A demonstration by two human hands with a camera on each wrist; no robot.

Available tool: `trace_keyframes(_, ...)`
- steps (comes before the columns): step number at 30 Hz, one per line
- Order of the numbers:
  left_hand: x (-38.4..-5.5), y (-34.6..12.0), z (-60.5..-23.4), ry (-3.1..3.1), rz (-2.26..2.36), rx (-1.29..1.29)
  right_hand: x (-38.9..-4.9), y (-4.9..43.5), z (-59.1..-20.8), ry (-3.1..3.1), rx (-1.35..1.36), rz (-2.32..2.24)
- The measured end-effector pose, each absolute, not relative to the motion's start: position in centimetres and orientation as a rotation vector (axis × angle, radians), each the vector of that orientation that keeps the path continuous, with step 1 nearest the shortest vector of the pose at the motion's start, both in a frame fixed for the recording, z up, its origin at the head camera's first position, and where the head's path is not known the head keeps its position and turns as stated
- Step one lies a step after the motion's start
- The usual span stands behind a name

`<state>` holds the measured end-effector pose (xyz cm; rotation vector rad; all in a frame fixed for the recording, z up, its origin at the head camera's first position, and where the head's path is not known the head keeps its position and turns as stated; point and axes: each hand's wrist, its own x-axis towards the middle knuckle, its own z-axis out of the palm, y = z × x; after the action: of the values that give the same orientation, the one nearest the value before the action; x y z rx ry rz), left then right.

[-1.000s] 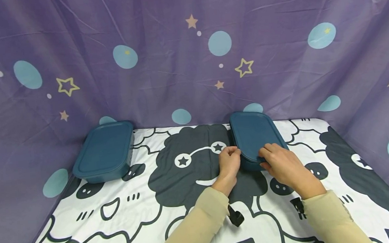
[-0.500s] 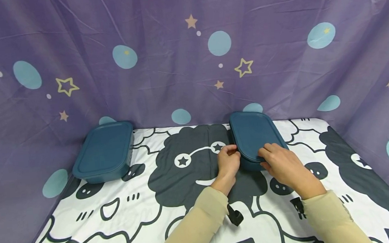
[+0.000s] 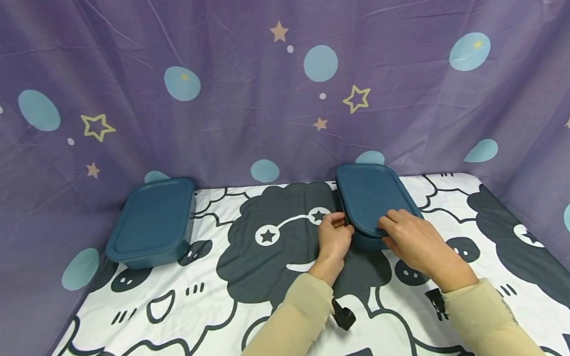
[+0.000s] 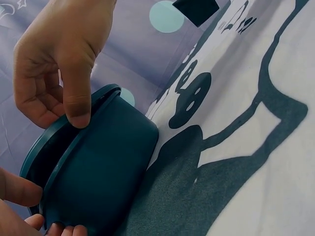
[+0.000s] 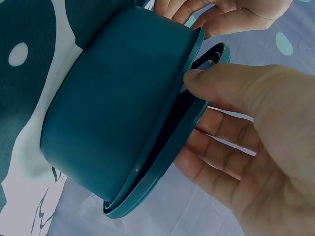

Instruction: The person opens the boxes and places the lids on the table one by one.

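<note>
On the right of the head view stands a dark teal storage box (image 3: 367, 243) with its lid (image 3: 372, 191) on top. My right hand (image 3: 416, 246) grips the lid's near edge, thumb at the rim and fingers over the top. In the left wrist view a dark gap shows between lid (image 4: 37, 147) and box (image 4: 108, 162), so the lid sits tilted and partly raised. My left hand (image 3: 333, 246) holds the box's left side, its fingertips curled at the rim. The box's inside is hidden.
A second teal box (image 3: 154, 223), covered by its lid, stands at the left near the purple curtain (image 3: 256, 119). Beneath everything lies a white cloth (image 3: 143, 348) with dark cartoon prints. A black strap piece (image 3: 344, 314) hangs by the left wrist.
My left hand has shifted very slightly at the box's side, its fingers spreading a little. The right hand keeps its place on the lid, and both boxes stay put.
</note>
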<state>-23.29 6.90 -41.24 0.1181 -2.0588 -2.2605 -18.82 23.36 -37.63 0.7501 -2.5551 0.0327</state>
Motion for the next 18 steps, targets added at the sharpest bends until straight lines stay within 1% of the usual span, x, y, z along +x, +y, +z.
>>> trace_keyframes(9,-23.37,6.79,-41.33,-2.088,-2.25,0.13,-18.65,23.26,-37.48,-2.542,0.731,-0.009)
trace_keyframes(18,-23.26,6.81,-41.26,-2.11,-2.251,0.13,-18.12,23.03,-37.16,-2.554,0.657,-0.004)
